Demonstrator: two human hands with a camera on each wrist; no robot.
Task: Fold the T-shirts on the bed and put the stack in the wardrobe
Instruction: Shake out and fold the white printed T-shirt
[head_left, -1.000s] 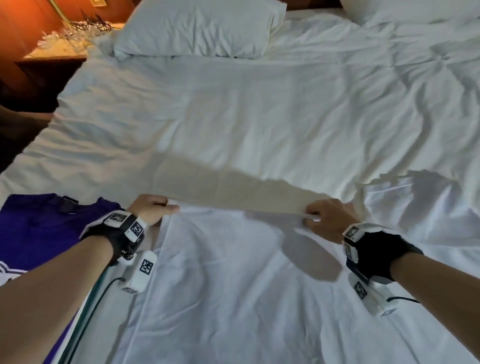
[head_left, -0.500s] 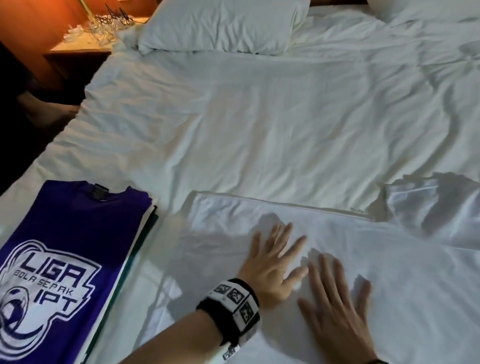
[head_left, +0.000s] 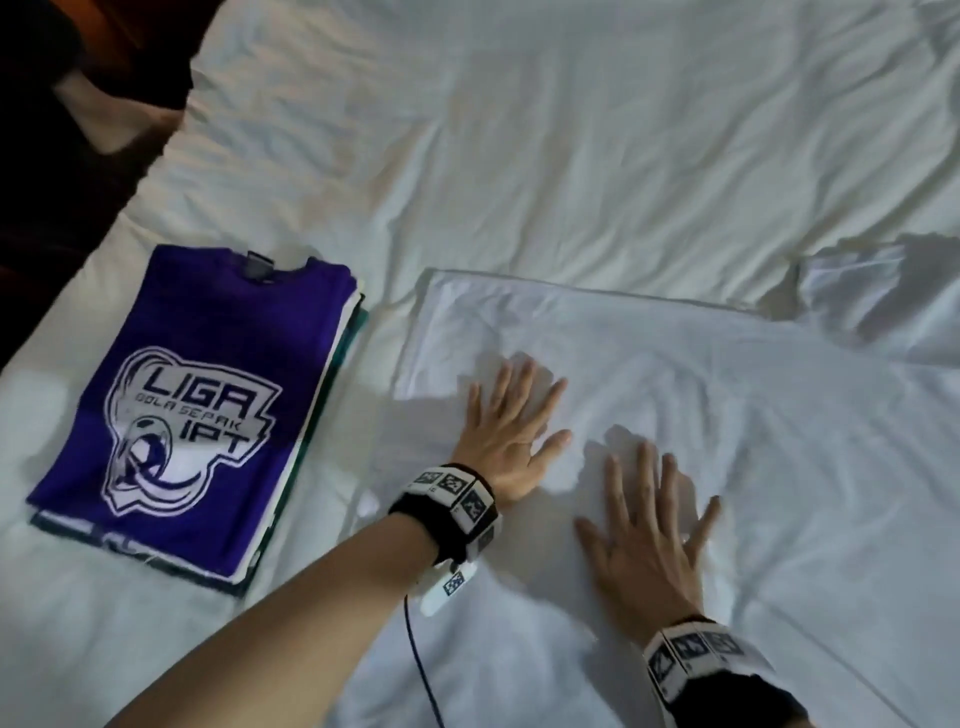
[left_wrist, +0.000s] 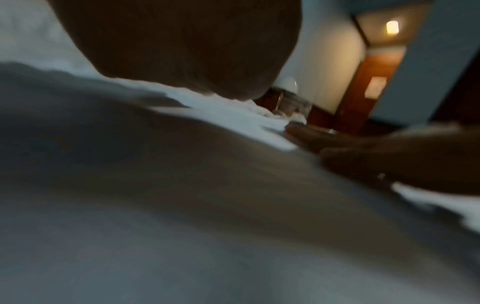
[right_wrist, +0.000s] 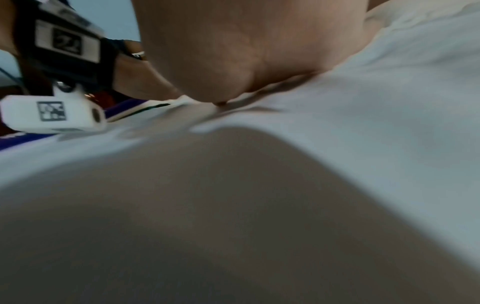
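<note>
A white T-shirt (head_left: 701, 395) is spread on the bed (head_left: 571, 156). The left hand (head_left: 506, 436) and right hand (head_left: 647, 540) are laid flat on it, fingers straight and splayed, nothing gripped. A folded stack (head_left: 182, 415), topped by a purple printed shirt, lies just left of the white T-shirt. One sleeve (head_left: 872, 291) is raised at its far right corner. A wooden door (left_wrist: 369, 90) is seen only in the left wrist view; both wrist views are largely blocked by palm and cloth.
</note>
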